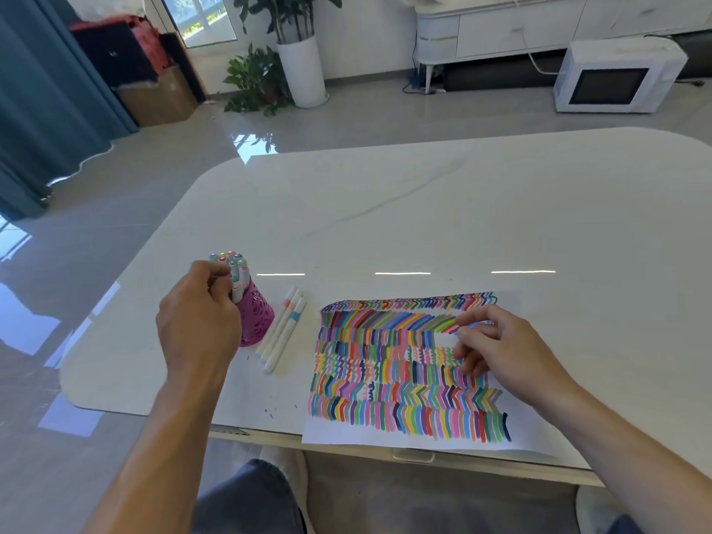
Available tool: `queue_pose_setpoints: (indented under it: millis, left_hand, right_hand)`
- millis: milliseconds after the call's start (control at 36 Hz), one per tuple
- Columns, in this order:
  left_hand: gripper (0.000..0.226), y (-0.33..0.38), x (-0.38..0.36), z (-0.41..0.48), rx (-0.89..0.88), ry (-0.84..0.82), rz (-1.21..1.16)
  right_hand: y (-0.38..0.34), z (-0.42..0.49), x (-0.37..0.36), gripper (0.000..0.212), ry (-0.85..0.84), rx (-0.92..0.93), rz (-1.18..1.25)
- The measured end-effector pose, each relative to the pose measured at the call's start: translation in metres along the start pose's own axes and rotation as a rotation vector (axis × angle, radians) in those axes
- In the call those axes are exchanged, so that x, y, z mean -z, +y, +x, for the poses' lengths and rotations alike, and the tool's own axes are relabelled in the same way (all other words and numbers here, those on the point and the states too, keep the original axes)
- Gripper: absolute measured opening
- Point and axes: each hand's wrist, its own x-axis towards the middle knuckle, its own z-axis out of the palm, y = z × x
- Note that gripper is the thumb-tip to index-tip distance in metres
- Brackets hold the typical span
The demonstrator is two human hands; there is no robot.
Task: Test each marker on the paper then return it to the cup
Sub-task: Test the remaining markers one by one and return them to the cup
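A pink perforated cup (257, 319) stands on the white table, packed with several white markers (230, 261). My left hand (196, 321) is against the cup's near side, its fingertips pinching one white marker (235, 291) that sits in the cup. To the right lies the paper (400, 375), covered with rows of coloured strokes. My right hand (501, 352) rests on the paper's upper right part with its fingers curled. Thumb and index finger pinch what looks like a thin blue marker (476, 325); most of it is hidden by the fingers.
Three white markers (285, 329) lie side by side on the table (424, 210) between cup and paper. The paper's near edge overhangs the table's front edge. My knees are below that edge. Across the floor stand plants, a white cabinet and a white microwave.
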Motion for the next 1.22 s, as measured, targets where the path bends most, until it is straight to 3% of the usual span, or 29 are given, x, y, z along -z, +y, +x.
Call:
queue_pose_setpoints:
  millis: [167, 333, 472, 639, 750, 1028, 1222]
  left_hand:
    - [0.023, 0.003, -0.002, -0.003, -0.018, 0.01, -0.015]
    - [0.022, 0.016, -0.003, -0.01, -0.187, 0.103, -0.079]
    - [0.019, 0.026, -0.017, -0.024, -0.328, -0.04, -0.058]
    - [0.029, 0.017, -0.041, -0.031, -0.209, -0.384, 0.15]
    - [0.043, 0.005, -0.053, -0.028, -0.12, -0.522, 0.309]
    - [0.038, -0.004, -0.07, -0.029, -0.161, -0.516, 0.463]
    - [0.037, 0.013, -0.064, -0.033, -0.12, -0.428, 0.315]
  right_hand:
    - [0.001, 0.001, -0.001, 0.006, -0.002, 0.003, -0.007]
    - [0.001, 0.003, -0.001, 0.007, -0.004, 0.0, -0.012]
    - [0.002, 0.003, -0.001, 0.006, -0.004, 0.003, -0.02]
    - [0.002, 0.002, 0.0, 0.007, -0.006, 0.005, -0.018]
    - [0.002, 0.002, 0.001, 0.007, -0.008, 0.002, -0.02]
    - [0.004, 0.001, 0.002, 0.007, -0.02, 0.003, -0.019]
    - [0.002, 0.001, 0.005, 0.007, -0.012, 0.018, -0.014]
